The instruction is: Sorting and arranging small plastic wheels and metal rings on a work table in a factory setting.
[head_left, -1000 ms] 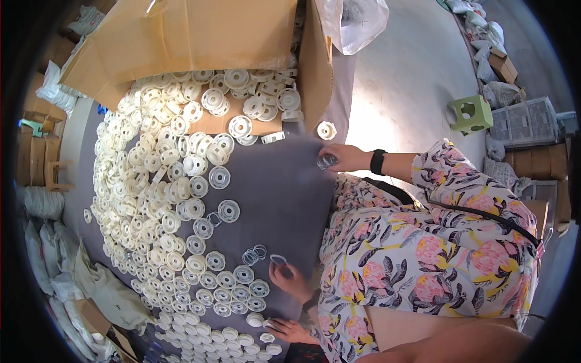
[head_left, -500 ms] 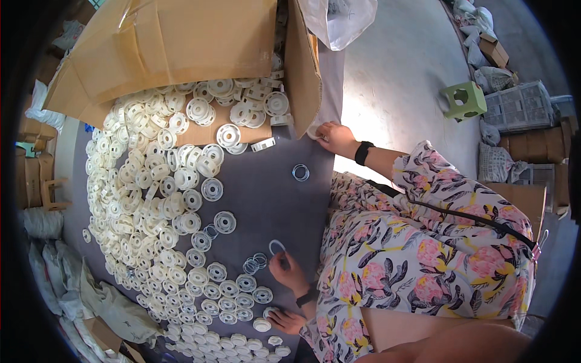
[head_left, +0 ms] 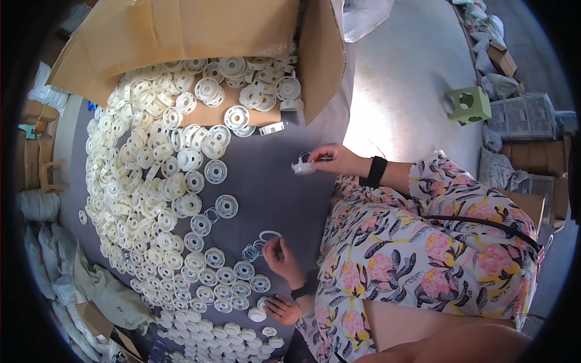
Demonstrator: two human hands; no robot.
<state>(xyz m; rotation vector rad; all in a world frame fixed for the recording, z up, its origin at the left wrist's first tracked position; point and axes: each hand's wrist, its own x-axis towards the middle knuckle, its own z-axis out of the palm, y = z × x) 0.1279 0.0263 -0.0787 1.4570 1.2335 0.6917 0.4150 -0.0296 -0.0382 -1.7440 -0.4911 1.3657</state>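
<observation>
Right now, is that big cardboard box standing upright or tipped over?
Tipped on its side: the cardboard box opens toward the grey mat, and white plastic spools spill from its mouth across it.

green stool, grey crate, cardboard box

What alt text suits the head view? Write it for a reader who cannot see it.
A person in a floral garment works at a grey surface, the right hand pinching a white plastic piece and the left hand touching a clear ring. White plastic wheels lie heaped to the left and spill from an open cardboard box.
</observation>
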